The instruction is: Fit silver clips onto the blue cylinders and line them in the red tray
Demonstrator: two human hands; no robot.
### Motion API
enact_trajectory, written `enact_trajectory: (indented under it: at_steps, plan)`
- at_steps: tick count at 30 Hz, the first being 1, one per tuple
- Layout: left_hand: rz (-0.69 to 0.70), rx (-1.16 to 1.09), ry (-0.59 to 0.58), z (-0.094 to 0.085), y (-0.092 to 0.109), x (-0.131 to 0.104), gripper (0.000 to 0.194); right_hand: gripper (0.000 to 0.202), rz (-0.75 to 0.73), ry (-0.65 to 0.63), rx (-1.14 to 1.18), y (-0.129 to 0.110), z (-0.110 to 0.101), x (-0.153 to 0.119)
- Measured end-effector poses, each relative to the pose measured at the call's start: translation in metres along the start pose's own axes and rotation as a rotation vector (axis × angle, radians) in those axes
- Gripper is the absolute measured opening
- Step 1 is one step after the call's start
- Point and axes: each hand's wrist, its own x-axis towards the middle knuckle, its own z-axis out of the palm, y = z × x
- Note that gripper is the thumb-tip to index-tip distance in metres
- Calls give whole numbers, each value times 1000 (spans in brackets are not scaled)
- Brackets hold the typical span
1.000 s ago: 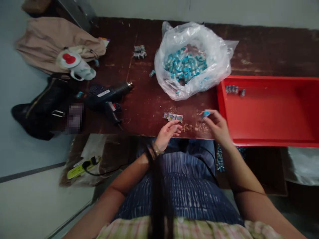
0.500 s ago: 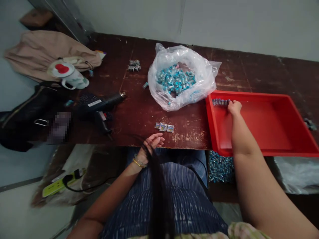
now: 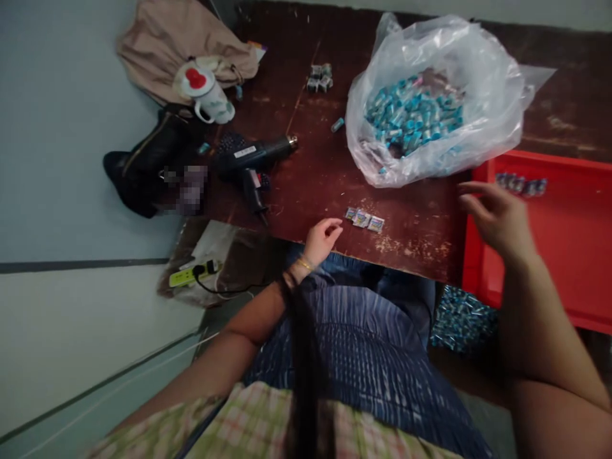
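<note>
My left hand (image 3: 324, 241) is at the front edge of the table, fingers apart and holding nothing. Just to its right lie a few small flat printed labels (image 3: 364, 219). Above the left wall of the red tray (image 3: 549, 255) hangs my right hand (image 3: 500, 217), its thumb and fingers parted with nothing between them. A row of small wrapped cylinders (image 3: 521, 184) rests inside the tray, behind that hand. In front of me stands an open clear plastic bag (image 3: 492, 140) full of small blue-capped cylinders (image 3: 414, 115).
A black heat gun (image 3: 253, 159) lies left on the dark table (image 3: 310, 191). Beyond it are a lidded mug (image 3: 213, 95), a black bag (image 3: 153, 159) and beige cloth (image 3: 176, 44). Small grey pieces (image 3: 320, 78) lie at the back. More blue cylinders (image 3: 463, 322) are below the table.
My right hand has let go of the row of cylinders in the tray and moved left toward the tray's wall. My left hand has opened somewhat. The view has turned.
</note>
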Motion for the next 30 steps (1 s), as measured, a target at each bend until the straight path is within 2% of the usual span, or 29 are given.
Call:
enact_trajectory:
  at_steps: [2,3,5,7,10,12,16,20,24,26,28,30]
  plan:
    - [138,165,59,2,2,15,11,22,-129,-220,31,-25,59,-24]
    - [185,222,69,4,4,22,12,20,-171,-284,16,-34,90,-32]
    - [239,298,73,6,7,31,15,19,-184,-266,-61,-44,147,-38]
    - [263,336,64,6,8,33,16,20,-158,-192,-141,-46,191,-34]
    - [250,335,51,1,3,28,16,18,-148,-150,-190,-42,225,-21]
    - [211,295,67,-3,-2,24,16,15,-142,-148,-167,-40,231,-14]
    - [122,93,102,-4,-4,28,15,15,-88,-169,-2,-41,222,-7]
    - [67,-154,-10,1,6,39,6,17,-76,-280,118,-49,210,-7]
    - [-71,-309,-132,4,15,46,14,9,-178,-279,62,-59,203,-15]
    - [-119,-337,-147,2,15,47,18,8,-248,-293,51,-61,199,-12]
    - [-141,-328,-94,0,14,46,22,15,-279,-319,87,-58,191,5]
    - [-157,-323,-28,-4,13,45,24,25,-236,-251,101,-49,177,39]
